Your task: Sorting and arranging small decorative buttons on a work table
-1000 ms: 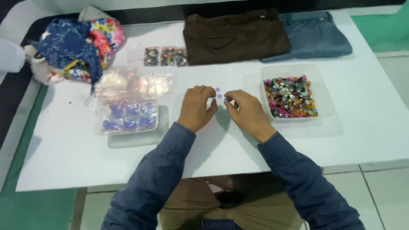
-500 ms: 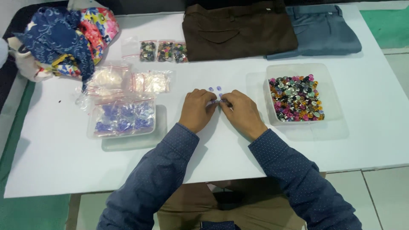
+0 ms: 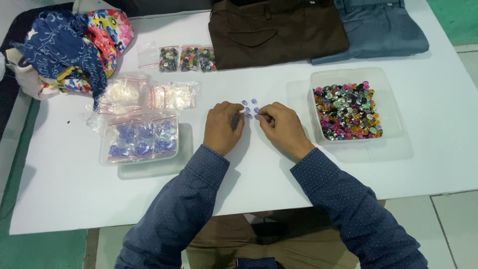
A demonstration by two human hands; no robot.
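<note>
Few blue buttons (image 3: 250, 106) laid out left of tray (image 3: 393, 99), many mixed ones left inside; left hand (image 3: 223, 127) curled, right hand (image 3: 282, 128) pinching one.

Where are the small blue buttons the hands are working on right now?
In the head view, the small blue buttons lie on the white table at centre, between the left hand and right hand.

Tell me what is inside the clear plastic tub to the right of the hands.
The clear tub holds a heap of mixed buttons in pink, silver, dark and orange, piled toward its left side. The right strip of its floor is bare. Whatever lies beneath the heap is covered.
</note>
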